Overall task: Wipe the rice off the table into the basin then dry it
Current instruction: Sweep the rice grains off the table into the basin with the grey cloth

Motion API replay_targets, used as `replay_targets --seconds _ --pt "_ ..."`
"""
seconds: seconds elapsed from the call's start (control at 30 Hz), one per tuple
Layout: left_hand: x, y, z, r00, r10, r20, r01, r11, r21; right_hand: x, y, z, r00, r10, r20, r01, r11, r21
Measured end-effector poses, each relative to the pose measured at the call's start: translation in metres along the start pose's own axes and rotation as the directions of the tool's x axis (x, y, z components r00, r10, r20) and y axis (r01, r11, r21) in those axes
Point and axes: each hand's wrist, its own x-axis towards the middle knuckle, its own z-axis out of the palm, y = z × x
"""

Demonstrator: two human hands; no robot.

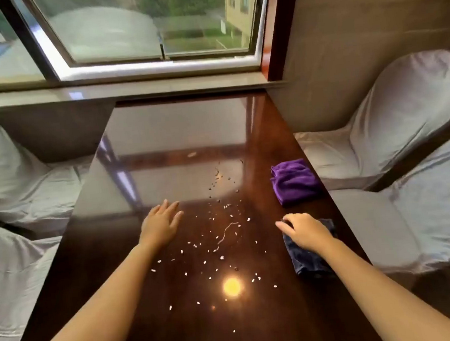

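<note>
Table (145, 156): dark polished wood, set against the sill of a window (149, 26).
Rice grains (215, 249): scattered over the middle and near part of the table, between the two hands; a thin pale strand lies among them.
Left hand (161, 223): flat, palm down on the table, fingers spread, holding nothing.
Right hand (305, 231): palm down on a dark blue cloth (308, 258) near the right edge, fingers slightly curled and pressing on it.
Purple cloth (293, 181): folded, just beyond the blue one.
Covered chairs (395, 126): grey fabric, both sides.
</note>
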Motion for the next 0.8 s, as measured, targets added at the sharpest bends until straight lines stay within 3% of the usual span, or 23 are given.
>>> replay_targets --seconds 0.1,0.2,0.43,0.63,0.8 --pt "0.017 -0.018 0.011 0.998 -0.058 0.017 0.055 0.989 0.135 0.0 0.027 0.028 0.997 0.062 0.036 -0.053 0.976 -0.213" --pt "0.039 -0.035 0.023 0.994 -0.104 0.043 0.095 0.981 0.17 -0.002 0.052 0.056 0.986 0.136 0.092 -0.108 0.959 -0.261" --pt "0.094 -0.051 0.041 0.991 -0.116 0.064 0.101 0.975 0.196 -0.001 0.061 0.091 0.983 0.077 -0.169 -0.1 0.985 -0.137" --pt "0.119 -0.053 0.059 0.995 -0.09 0.041 0.078 0.97 0.229 0.023 0.044 0.09 0.957 0.054 -0.284 -0.067 0.997 -0.035" --pt "0.118 -0.057 0.071 0.994 -0.108 0.036 0.095 0.96 0.263 0.038 0.03 0.075 0.848 0.166 -0.503 -0.067 0.976 0.209"
